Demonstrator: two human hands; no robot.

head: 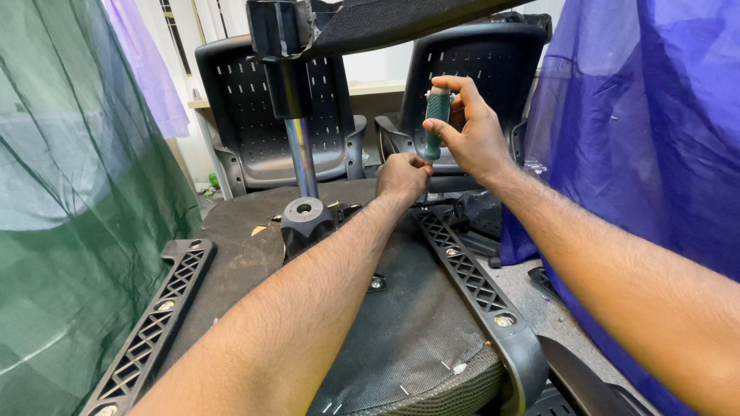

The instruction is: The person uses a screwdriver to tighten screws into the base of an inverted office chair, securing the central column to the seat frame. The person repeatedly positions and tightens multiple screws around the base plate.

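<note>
Ribbed green screwdriver handle (436, 122) gripped upright by right hand (474, 135), left hand (401, 176) pinching its lower end

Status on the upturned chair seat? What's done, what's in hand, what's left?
Done: both armrest brackets, left and right, lie on the seat underside, with bolts visible in their holes.
In hand: the right hand grips a green-handled screwdriver upright; the left hand pinches at its lower end.
Left: whether the bolts are tight can't be told. The gas-lift column stands in its mount.
</note>
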